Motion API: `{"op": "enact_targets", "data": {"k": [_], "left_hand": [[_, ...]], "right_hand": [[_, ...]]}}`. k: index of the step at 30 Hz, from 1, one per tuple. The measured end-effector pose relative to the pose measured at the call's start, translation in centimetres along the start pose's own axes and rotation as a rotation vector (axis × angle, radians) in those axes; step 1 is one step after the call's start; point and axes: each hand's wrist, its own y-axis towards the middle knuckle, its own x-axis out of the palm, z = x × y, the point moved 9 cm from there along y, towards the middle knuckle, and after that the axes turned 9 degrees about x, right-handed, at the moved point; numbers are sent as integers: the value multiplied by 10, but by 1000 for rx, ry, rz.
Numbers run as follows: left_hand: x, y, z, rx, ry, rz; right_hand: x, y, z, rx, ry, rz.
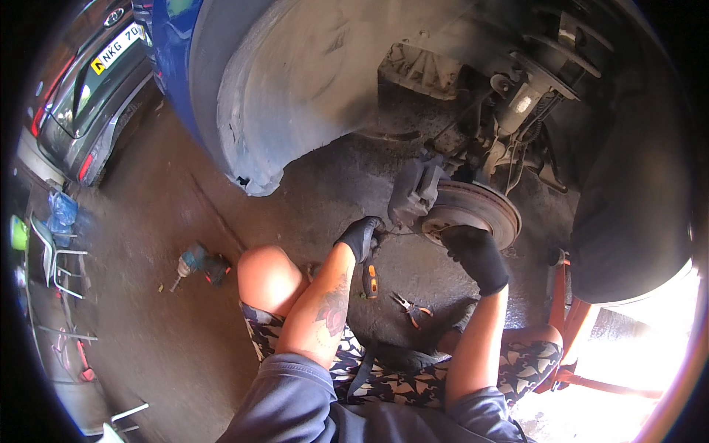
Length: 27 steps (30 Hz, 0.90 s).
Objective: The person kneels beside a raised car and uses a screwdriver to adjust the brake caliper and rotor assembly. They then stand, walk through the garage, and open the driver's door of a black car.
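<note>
Inside the open wheel arch of a blue car (177, 44) sits a bare brake disc (480, 210) with a grey caliper (415, 190) on its left side. My left hand (360, 236), in a black glove, is closed around something just below the caliper; what it grips is hidden. My right hand (476, 255), also black-gloved, presses on the lower front of the disc with fingers curled. The strut and spring seat (528, 92) rise above the hub.
A cordless power tool (199, 264) lies on the concrete floor at left. A screwdriver with an orange handle (371, 280) and pliers (410, 306) lie between my knees. An orange jack stand (572, 325) is at right. A grey car (96, 81) is parked far left.
</note>
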Motion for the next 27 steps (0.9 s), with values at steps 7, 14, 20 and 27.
{"op": "enact_targets", "data": {"k": [7, 14, 20, 27], "left_hand": [[2, 9, -12, -16, 151, -169], [3, 13, -35, -29, 416, -224], [15, -21, 64, 429, 941, 100], [47, -70, 111, 695, 693, -131]], "right_hand": [[42, 13, 20, 152, 292, -105], [59, 22, -6, -143, -96, 107], [44, 20, 0, -253, -69, 267], [53, 22, -12, -297, -272, 318]]}}
